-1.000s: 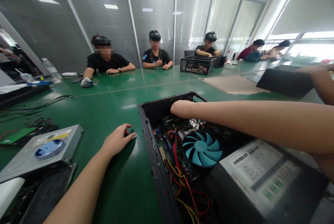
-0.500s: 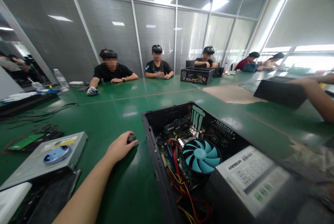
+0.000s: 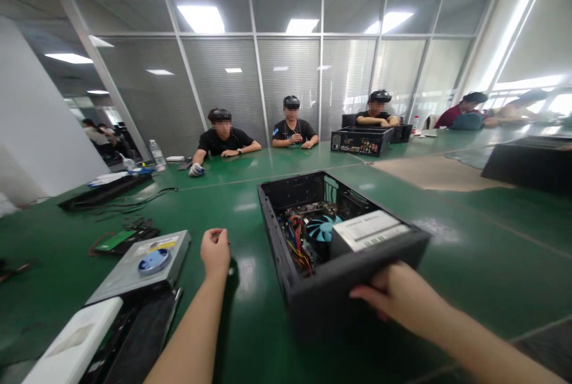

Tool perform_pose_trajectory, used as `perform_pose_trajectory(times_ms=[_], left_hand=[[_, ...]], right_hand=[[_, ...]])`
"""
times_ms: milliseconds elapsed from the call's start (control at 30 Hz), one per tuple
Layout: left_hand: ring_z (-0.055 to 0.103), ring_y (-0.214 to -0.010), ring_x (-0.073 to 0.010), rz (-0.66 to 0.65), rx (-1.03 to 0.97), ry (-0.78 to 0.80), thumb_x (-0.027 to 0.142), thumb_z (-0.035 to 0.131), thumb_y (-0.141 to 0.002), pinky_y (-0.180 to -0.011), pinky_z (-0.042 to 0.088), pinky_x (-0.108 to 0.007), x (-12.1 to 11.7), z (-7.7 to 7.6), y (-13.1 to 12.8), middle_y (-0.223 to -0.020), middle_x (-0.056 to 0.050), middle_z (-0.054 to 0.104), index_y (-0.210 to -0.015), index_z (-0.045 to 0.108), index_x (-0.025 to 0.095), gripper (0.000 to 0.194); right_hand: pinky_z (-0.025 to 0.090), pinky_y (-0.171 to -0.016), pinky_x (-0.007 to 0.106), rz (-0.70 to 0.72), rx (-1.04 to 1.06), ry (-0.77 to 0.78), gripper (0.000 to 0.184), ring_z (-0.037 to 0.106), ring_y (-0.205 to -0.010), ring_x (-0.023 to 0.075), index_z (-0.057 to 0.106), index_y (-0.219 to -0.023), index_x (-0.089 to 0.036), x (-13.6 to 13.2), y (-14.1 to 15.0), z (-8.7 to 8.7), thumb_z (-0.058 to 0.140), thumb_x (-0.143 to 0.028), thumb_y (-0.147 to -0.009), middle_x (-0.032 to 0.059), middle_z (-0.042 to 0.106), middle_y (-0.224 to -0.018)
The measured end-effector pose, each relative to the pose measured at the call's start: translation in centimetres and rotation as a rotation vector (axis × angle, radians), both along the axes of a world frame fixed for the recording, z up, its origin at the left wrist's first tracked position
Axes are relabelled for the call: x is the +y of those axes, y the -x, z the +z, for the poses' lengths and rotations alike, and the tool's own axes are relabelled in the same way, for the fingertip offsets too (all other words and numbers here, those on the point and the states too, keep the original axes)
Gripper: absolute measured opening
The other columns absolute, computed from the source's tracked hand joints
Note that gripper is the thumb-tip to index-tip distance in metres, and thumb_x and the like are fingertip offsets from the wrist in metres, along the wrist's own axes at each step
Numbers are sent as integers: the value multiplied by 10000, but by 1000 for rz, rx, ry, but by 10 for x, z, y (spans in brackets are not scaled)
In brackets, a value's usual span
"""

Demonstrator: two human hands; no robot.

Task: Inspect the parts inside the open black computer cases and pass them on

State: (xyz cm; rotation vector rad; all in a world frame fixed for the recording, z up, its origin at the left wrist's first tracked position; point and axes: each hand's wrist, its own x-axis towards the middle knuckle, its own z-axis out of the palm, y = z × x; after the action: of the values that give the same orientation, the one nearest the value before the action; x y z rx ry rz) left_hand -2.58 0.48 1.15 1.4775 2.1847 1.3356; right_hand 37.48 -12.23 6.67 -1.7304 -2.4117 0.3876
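Observation:
An open black computer case (image 3: 308, 294) lies on the green table in front of me. Inside it are a turquoise cooling fan (image 3: 322, 228), a silver power supply (image 3: 370, 230) and red and yellow wires. My right hand (image 3: 397, 294) grips the near end of the case at its right part, thumb on the outside and the other fingers partly hidden. To the left of the case, apart from it, my left hand (image 3: 215, 253) hovers over or rests on the table with curled fingers. Whether something small is between those fingertips I cannot make out.
At left lie a silver optical drive (image 3: 125, 271) with a blue tape roll (image 3: 154, 261), a white box-shaped part (image 3: 74, 342) and a green circuit board (image 3: 116, 241). Co-workers sit across the table. Another open case (image 3: 361, 141) stands there, and cardboard (image 3: 429, 170) lies at right.
My right hand has come into view, holding the case's near end. The left hand's fingers have curled in more. My view has shifted, and the case appears smaller.

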Motion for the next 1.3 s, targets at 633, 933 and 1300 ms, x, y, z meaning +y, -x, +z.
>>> perform_pose_trajectory(times_ms=[633,933,1300], left_hand=[[643,-769,-245,-51,116,26,428,489,-863,-720,442,-341,11,-6,-5,-795,-42,673,-1013,540,266,226],[626,-653,-219,-100,104,24,400,497,-835,-679,438,-324,8,0,-4,-655,6,622,-920,529,261,165],[655,-651,-195,-229,207,79,499,502,-856,-639,459,-288,8,-2,-12,-719,23,645,-1046,543,250,316]], right_hand=[[40,-1161,653,373,-68,-183,908,-5,-1492,442,228,-1583,-203,222,194,-9,399,-751,-879,203,62,-1641],[145,-1171,614,284,85,-236,714,137,-1502,365,418,-1491,-246,135,52,-37,376,-685,-930,176,218,-1621],[233,-1120,501,37,453,-394,471,511,-1291,253,525,-1330,-226,172,1,-47,525,-485,-937,114,595,-1357]])
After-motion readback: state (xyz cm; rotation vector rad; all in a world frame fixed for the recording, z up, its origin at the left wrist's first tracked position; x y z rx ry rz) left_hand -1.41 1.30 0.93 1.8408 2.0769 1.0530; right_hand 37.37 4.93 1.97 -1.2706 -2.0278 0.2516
